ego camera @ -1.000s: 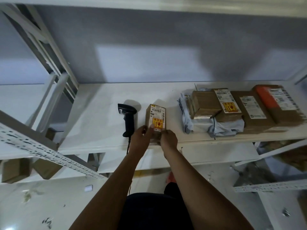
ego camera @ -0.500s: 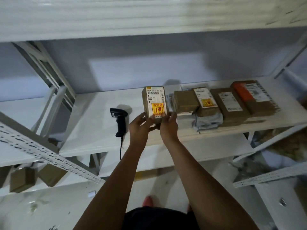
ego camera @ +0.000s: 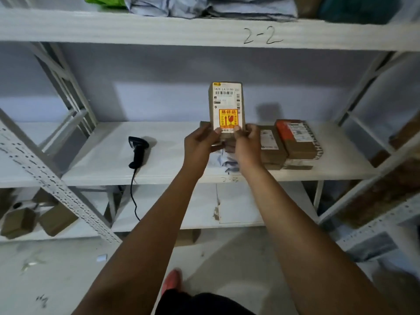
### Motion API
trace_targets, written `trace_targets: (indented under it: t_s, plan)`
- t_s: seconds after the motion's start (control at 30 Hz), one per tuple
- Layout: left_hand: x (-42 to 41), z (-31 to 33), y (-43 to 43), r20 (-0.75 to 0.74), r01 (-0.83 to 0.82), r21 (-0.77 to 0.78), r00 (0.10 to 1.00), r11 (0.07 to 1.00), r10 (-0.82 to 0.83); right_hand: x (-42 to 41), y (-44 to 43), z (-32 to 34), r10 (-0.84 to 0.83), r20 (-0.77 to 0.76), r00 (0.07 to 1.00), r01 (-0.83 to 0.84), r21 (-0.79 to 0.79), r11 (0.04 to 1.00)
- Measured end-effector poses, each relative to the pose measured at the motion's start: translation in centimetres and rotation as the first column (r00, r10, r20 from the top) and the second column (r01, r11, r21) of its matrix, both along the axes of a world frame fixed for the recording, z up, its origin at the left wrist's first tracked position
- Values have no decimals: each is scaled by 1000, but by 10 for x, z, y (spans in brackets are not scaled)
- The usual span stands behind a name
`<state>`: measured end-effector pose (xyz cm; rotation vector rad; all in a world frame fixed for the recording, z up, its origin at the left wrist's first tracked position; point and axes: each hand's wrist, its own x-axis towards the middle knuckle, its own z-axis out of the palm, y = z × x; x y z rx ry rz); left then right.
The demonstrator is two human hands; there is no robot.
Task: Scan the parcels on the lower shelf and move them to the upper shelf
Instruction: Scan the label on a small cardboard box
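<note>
I have the box (ego camera: 227, 110) upright in the air, its label and yellow sticker facing me. It is above the lower shelf (ego camera: 172, 155) and well below the upper shelf (ego camera: 159, 30). My left hand (ego camera: 200, 142) and right hand (ego camera: 246, 144) each pinch a bottom corner, fingers curled round the edges. I judge this parcel to be midway through its move, not yet placed.

Several parcels (ego camera: 293, 142) are left on the lower shelf behind my hands, so most of the job remains. Bags (ego camera: 204, 5) already sit on the upper shelf. The scanner (ego camera: 137, 153) lies on the lower shelf to the left, in neither hand. Whether this box has been scanned I cannot tell.
</note>
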<state>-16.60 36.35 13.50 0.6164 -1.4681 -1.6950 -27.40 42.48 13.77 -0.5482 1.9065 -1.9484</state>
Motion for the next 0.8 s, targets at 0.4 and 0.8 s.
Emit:
trace_targets:
  t_s: [0.4,0.8]
  plan:
    - [1,97,75,-93,-43,-187,995,981,26,-3,78,97,111,-111,988,-129,-166,978]
    - [2,190,78,-179,-66,-308,984,949,11,3,88,196,79,-220,972,-145,-304,941]
